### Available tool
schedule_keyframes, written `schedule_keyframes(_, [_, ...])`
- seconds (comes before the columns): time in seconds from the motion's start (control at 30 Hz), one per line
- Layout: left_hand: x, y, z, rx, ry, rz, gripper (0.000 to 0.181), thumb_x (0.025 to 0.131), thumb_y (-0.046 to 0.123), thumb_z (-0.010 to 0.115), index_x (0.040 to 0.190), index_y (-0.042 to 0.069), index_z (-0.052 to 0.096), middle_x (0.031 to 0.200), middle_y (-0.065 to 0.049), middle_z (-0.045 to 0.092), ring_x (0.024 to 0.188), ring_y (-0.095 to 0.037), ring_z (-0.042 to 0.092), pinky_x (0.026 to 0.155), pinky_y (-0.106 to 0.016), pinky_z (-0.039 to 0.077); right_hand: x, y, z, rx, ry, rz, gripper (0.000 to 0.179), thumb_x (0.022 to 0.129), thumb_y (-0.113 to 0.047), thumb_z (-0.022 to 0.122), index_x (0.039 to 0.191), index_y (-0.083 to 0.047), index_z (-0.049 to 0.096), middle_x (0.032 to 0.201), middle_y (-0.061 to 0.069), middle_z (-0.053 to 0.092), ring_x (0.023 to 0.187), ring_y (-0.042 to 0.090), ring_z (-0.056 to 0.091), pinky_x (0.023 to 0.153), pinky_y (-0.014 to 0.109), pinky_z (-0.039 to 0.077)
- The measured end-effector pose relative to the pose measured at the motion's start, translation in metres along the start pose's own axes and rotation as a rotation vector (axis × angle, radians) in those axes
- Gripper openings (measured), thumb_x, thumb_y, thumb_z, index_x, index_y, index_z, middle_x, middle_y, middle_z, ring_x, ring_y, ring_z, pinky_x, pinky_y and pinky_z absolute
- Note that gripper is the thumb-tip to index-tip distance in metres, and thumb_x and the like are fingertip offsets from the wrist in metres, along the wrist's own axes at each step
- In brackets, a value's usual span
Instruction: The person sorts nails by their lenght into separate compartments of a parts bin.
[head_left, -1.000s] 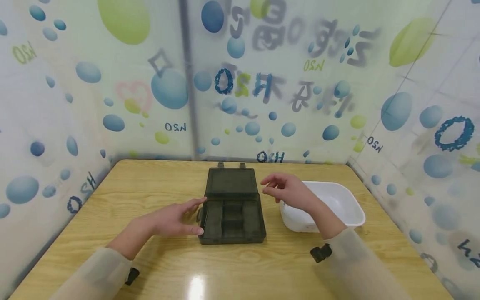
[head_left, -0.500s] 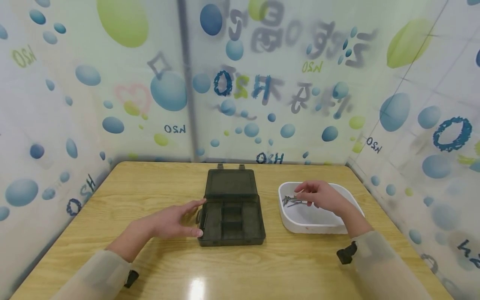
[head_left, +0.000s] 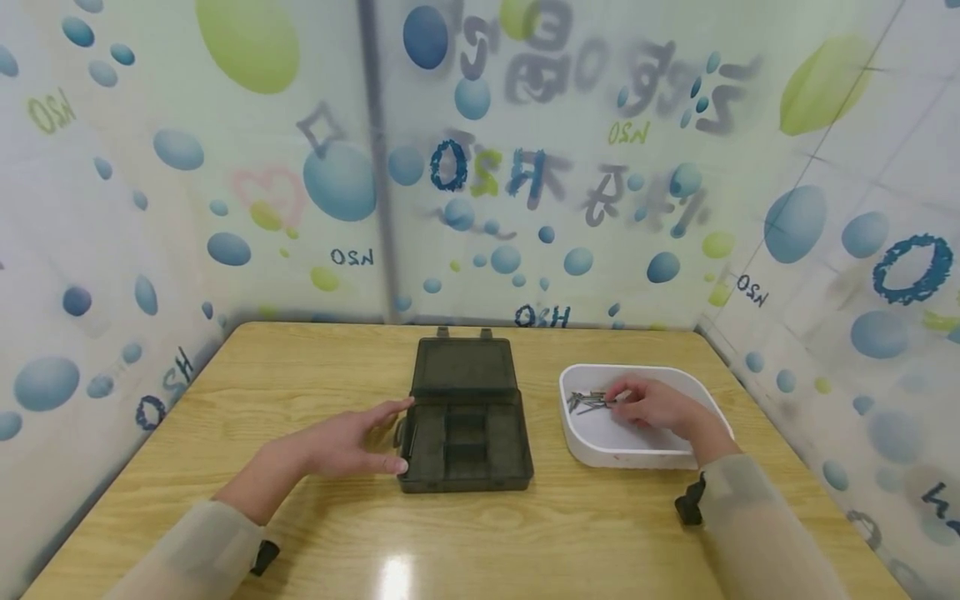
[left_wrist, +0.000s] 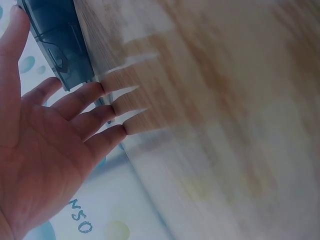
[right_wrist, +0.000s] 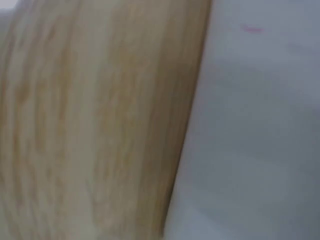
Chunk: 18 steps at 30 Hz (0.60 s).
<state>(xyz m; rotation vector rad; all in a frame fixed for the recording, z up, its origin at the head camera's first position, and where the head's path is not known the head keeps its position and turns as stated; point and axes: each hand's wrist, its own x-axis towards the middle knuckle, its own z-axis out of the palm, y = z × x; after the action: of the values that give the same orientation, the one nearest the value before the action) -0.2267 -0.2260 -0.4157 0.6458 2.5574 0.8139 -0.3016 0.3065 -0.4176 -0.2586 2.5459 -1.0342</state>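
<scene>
Step in hand looks like picking from a small heap of metal pieces (head_left: 585, 402), which lie at the left end of the white tray (head_left: 630, 457), right of the dark box (head_left: 465, 484) on the table (head_left: 322, 533). Right hand (head_left: 656, 406) is down in the tray, fingers bent, tips at the heap's right edge; can't tell if it pinches a piece, and the right wrist view shows only table and blurred white. Left hand (head_left: 348, 442) is spread wide, thumb and index at the box's left edge, gripping nothing. To do it well: take one piece off the near edge, not from the middle, where pieces cross and could snag. Pinch with fingertips, thin parts probably slip; lift straight up to clear the tray wall. Left hand should stay light so the box doesn't shift.
</scene>
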Motion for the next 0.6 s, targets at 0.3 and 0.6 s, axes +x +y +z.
schedule_keyframes(0.3, [0.0005, -0.0014, 0.0014, 0.018, 0.003, -0.005, 0.104, 0.098, 0.062, 0.078, 0.177, 0.023, 0.024, 0.178, -0.020, 0.036, 0.161, -0.047, 0.039, 0.126, -0.072, 0.035, 0.0039, -0.0006, 0.0085, -0.046, 0.009, 0.018, 0.031, 0.104, -0.025, 0.078, 0.132, -0.015, 0.071, 0.110, 0.009, 0.062, 0.097, 0.026, 0.056, 0.082, 0.034, 0.047])
schedule_keyframes(0.6, [0.0020, -0.0016, 0.0010, 0.016, -0.003, -0.010, 0.104, 0.098, 0.063, 0.077, 0.177, 0.023, 0.023, 0.176, -0.022, 0.039, 0.161, -0.047, 0.041, 0.125, -0.071, 0.037, 0.0080, 0.0007, 0.0091, -0.124, 0.029, 0.024, 0.026, 0.103, -0.030, 0.079, 0.125, -0.016, 0.073, 0.106, 0.007, 0.062, 0.098, 0.025, 0.054, 0.080, 0.035, 0.042])
